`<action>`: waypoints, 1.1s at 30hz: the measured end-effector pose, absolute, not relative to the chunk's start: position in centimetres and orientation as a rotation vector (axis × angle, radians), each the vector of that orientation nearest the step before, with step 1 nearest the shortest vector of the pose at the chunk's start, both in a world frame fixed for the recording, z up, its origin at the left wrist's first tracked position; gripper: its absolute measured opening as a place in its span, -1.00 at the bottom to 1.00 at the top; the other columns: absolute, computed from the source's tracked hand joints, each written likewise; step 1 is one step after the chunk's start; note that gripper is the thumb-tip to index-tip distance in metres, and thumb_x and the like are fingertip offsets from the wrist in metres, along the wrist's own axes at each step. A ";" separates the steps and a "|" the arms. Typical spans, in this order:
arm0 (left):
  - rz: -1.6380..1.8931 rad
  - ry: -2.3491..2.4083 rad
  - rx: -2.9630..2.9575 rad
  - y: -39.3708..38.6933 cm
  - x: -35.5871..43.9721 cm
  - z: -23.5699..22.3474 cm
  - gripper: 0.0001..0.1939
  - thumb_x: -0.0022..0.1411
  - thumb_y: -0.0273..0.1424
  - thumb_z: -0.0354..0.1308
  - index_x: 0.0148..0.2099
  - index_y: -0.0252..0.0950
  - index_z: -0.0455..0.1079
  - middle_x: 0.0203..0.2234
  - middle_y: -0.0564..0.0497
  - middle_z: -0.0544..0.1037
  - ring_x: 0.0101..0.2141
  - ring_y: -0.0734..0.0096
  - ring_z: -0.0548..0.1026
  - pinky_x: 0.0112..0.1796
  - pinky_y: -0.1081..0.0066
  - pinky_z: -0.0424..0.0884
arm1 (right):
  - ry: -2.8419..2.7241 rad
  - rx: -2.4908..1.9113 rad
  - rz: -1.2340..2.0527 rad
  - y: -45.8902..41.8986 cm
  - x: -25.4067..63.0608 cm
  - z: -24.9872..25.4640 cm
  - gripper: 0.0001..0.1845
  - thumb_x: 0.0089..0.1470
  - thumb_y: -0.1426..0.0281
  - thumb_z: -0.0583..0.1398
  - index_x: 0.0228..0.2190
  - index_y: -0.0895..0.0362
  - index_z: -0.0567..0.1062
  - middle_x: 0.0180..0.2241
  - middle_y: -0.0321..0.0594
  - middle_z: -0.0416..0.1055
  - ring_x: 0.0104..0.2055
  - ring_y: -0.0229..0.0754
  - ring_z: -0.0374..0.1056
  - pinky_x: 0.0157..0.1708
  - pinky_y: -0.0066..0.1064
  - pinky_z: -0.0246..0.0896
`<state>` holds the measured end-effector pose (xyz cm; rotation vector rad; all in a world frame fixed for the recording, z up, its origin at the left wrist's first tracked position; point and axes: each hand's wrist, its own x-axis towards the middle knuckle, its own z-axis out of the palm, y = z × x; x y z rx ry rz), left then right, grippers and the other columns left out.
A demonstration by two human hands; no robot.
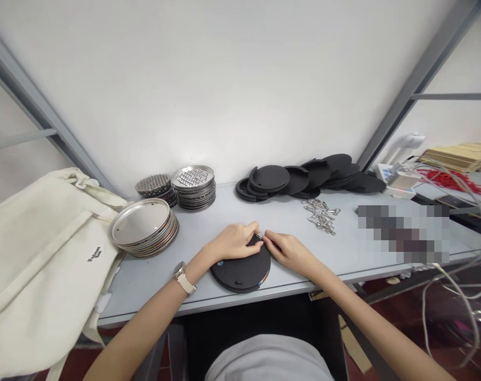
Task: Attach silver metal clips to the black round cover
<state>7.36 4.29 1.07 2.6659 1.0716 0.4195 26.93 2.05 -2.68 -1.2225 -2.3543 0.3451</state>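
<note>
A black round disc (244, 275) lies near the table's front edge, with a small hole and a coloured strip along its rim. My left hand (236, 241) is curled over its far edge and grips it, thumb on top. At that edge a small silver metal clip (259, 236) shows between the left thumb and forefinger. My right hand (290, 253) pinches the clip from the right side, fingers closed; its far end is hidden. Several similar metal clips (321, 216) lie in a loose pile further right.
Metal plates (141, 219) are stacked at the left, with grater-like discs (193, 185) behind. Black round covers (270, 179) overlap along the wall. A cream bag (61, 254) sits at the left edge. White cables (468, 307) hang at the right, near red cords (458, 181). A pixelated patch hides something.
</note>
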 end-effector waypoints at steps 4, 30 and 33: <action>0.427 1.060 2.668 4.4 7.3 1.0 -0.85 0.22 -0.28 0.04 -0.23 -0.24 0.20 -0.63 0.17 0.33 -0.58 0.47 0.34 -0.51 0.49 0.14 | -2.359 -1.222 0.346 2.0 26.9 -2.7 -0.75 0.26 0.35 -0.09 -0.40 0.10 0.30 -0.55 -0.29 0.34 -0.56 -0.25 0.25 -0.48 -0.47 0.01; 0.412 1.056 2.717 4.5 7.2 0.8 -0.84 0.23 -0.27 0.02 -0.22 -0.25 0.19 -0.61 0.15 0.35 -0.58 0.46 0.34 -0.52 0.49 0.12 | -2.286 -1.235 0.387 2.1 27.0 -2.9 -0.76 0.26 0.34 -0.10 -0.46 0.07 0.16 -0.62 -0.40 0.12 -0.62 -0.30 0.08 -0.53 -0.48 -0.09; 0.404 1.051 2.723 4.5 7.2 0.8 -0.83 0.23 -0.27 0.02 -0.21 -0.25 0.19 -0.61 0.15 0.35 -0.58 0.46 0.34 -0.53 0.49 0.11 | -2.263 -1.241 0.401 2.1 27.1 -2.9 -0.76 0.25 0.35 -0.09 -0.47 0.07 0.15 -0.63 -0.41 0.09 -0.63 -0.30 0.05 -0.54 -0.48 -0.10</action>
